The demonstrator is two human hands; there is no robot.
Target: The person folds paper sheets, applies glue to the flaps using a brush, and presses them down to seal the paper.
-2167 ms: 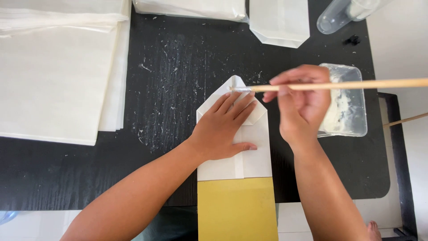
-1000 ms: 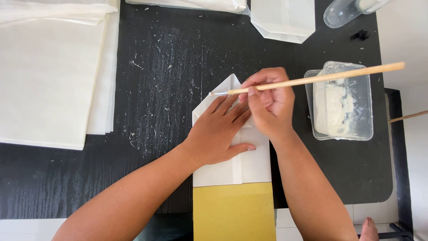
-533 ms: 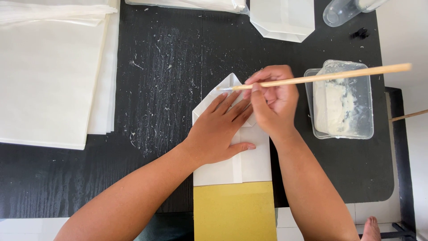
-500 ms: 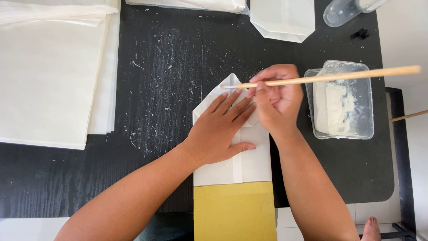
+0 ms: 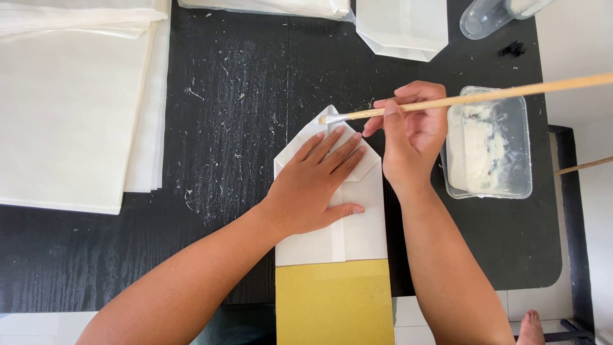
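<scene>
Presently, item one: my left hand (image 5: pixel 313 188), fingers spread wide and flat, pressing on a white folded paper bag (image 5: pixel 357 223) with a pointed top flap, lying on the black wood-grain table (image 5: pixel 242 96). Item two: my right hand (image 5: pixel 415 137), fingers pinched around a long thin wooden-handled brush (image 5: pixel 472 99); its tip rests at the bag's upper point. Item three: a yellow rectangular board (image 5: pixel 335 303) under the bag's lower edge. Item four: a clear plastic tub of white paste (image 5: pixel 488 144), just beside my right hand. Item five: a stack of white paper sheets (image 5: pixel 70 115), far left. Item six: another folded white bag (image 5: pixel 402 25), top.
</scene>
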